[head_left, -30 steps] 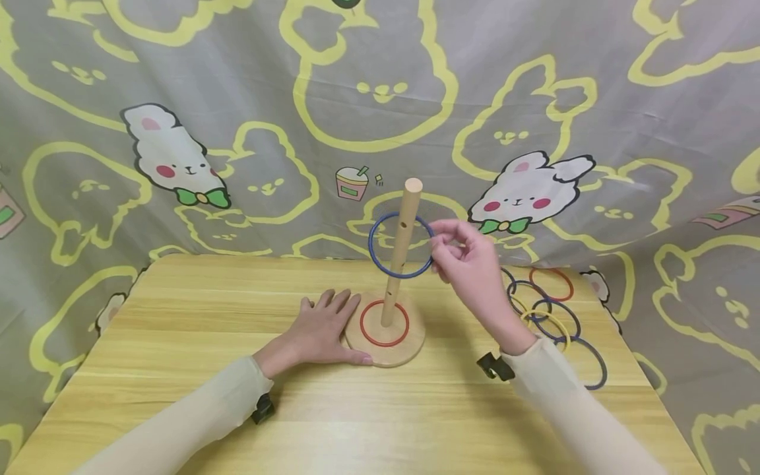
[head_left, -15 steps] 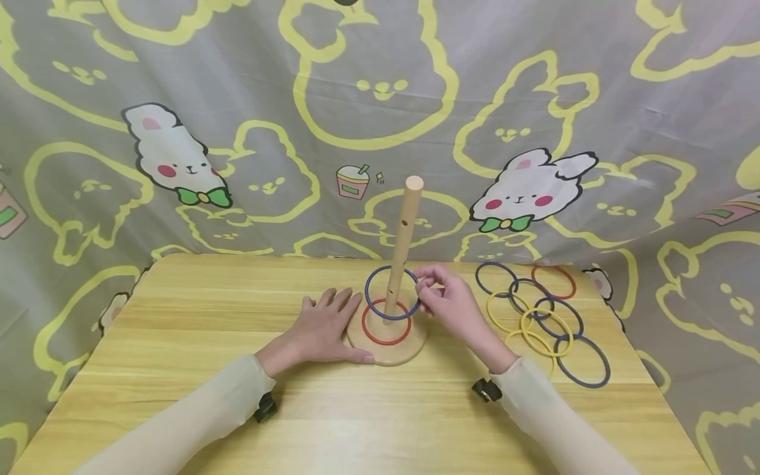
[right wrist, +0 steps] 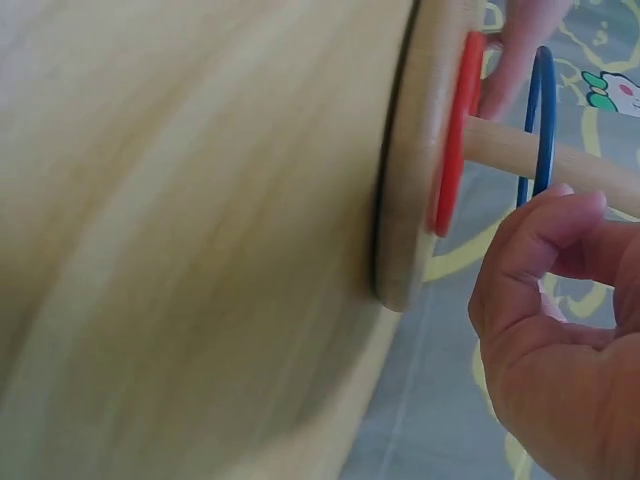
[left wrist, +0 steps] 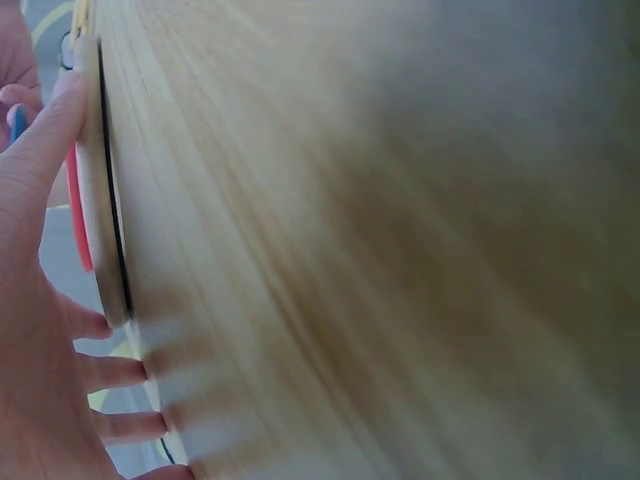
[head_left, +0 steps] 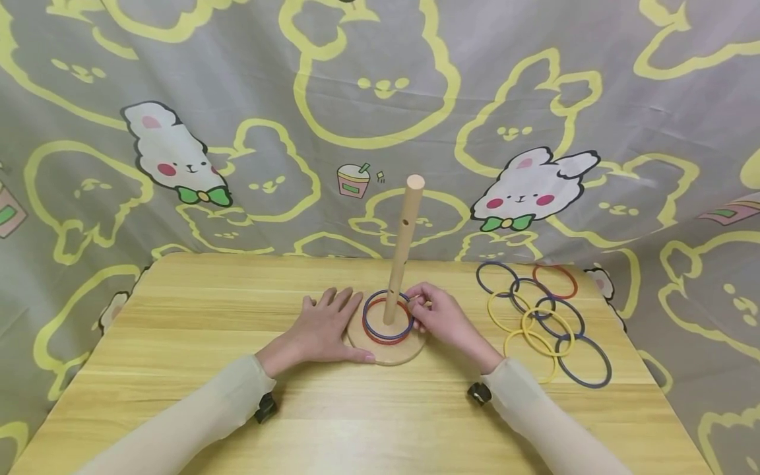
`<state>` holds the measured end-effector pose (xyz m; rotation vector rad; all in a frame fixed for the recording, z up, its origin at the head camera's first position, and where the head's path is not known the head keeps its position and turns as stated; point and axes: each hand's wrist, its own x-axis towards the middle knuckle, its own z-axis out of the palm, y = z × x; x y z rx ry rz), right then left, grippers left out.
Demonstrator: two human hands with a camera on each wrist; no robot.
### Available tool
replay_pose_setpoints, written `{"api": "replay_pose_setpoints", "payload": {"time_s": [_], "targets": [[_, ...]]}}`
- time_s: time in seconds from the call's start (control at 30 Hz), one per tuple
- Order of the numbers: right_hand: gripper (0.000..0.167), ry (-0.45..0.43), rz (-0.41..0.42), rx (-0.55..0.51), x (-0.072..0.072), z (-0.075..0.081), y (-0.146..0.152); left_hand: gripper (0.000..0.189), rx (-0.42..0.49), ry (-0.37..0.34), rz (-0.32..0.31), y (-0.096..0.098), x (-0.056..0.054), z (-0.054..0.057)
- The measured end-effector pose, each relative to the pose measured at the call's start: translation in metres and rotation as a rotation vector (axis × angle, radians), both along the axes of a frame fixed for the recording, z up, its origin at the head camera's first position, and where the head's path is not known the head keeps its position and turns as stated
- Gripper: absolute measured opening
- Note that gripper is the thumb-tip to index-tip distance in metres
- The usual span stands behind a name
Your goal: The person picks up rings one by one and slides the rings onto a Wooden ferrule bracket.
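Observation:
A wooden base (head_left: 396, 356) with an upright peg (head_left: 405, 237) stands mid-table. A red ring (right wrist: 460, 140) lies flat on the base around the peg. My right hand (head_left: 442, 320) pinches a blue ring (right wrist: 547, 120) at its right side between thumb and fingers. In the right wrist view the blue ring encircles the peg low down, with a gap between it and the red ring. My left hand (head_left: 320, 330) rests at the base's left edge, fingers spread and straight. Its thumb touches the rim, as the left wrist view shows.
On the right of the table (head_left: 196, 316) lie several overlapping loose rings: a blue ring (head_left: 609, 369), a yellow ring (head_left: 555, 369) and a red ring (head_left: 576, 285) among them. A patterned curtain (head_left: 267, 86) hangs behind the table's back edge.
My right hand has lowered the blue ring along the peg, from its upper part to just above the red ring. The left hand has stayed at the base.

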<state>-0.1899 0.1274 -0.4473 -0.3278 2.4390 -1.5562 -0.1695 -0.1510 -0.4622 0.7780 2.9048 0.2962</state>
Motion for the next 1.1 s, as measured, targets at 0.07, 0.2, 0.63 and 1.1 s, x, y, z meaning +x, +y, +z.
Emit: {"api": "replay_pose_setpoints", "payload": {"time_s": [0.07,0.2,0.63,1.1], "targets": [[0.018,-0.007,0.008,0.015,0.000,-0.002,-0.001,0.132,-0.001,-0.004,0.001,0.000,0.000,0.000],[0.016,-0.025,0.005,0.030,0.000,-0.007,-0.002,0.132,0.002,-0.014,0.001,0.000,0.000,0.000],[0.016,0.079,-0.046,0.157,0.010,-0.009,0.022,0.132,0.010,-0.011,-0.002,0.000,-0.001,-0.001],[0.020,0.243,-0.202,0.248,0.037,0.012,0.112,0.130,0.008,-0.009,-0.006,0.000,0.000,0.001]]}}
